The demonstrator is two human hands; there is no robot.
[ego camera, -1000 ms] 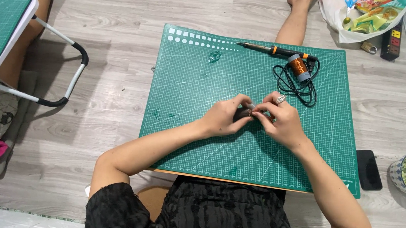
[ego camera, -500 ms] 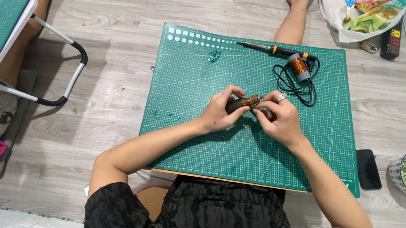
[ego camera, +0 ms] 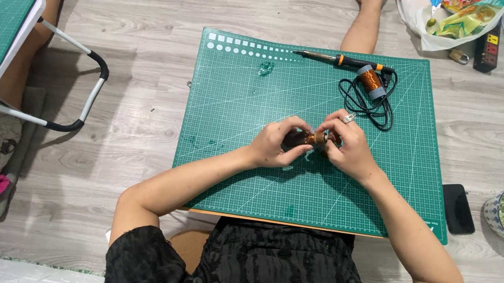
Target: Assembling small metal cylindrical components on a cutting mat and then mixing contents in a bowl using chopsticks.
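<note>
1. Left hand [ego camera: 274, 146] and right hand [ego camera: 348, 147] pinch the small copper-wound cylindrical motor part [ego camera: 313, 138] between them — above the green cutting mat [ego camera: 244, 101].
2. Since half a second ago — part rotated, brass end now exposed; handling continues.

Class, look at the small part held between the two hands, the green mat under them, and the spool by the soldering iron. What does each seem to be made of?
Small part: likely copper wire windings on metal, going by its orange-brown shine.
Green mat: seems matte plastic or rubber, with a printed grid.
Spool: shiny copper-coloured wire on a grey, probably plastic, bobbin.
</note>
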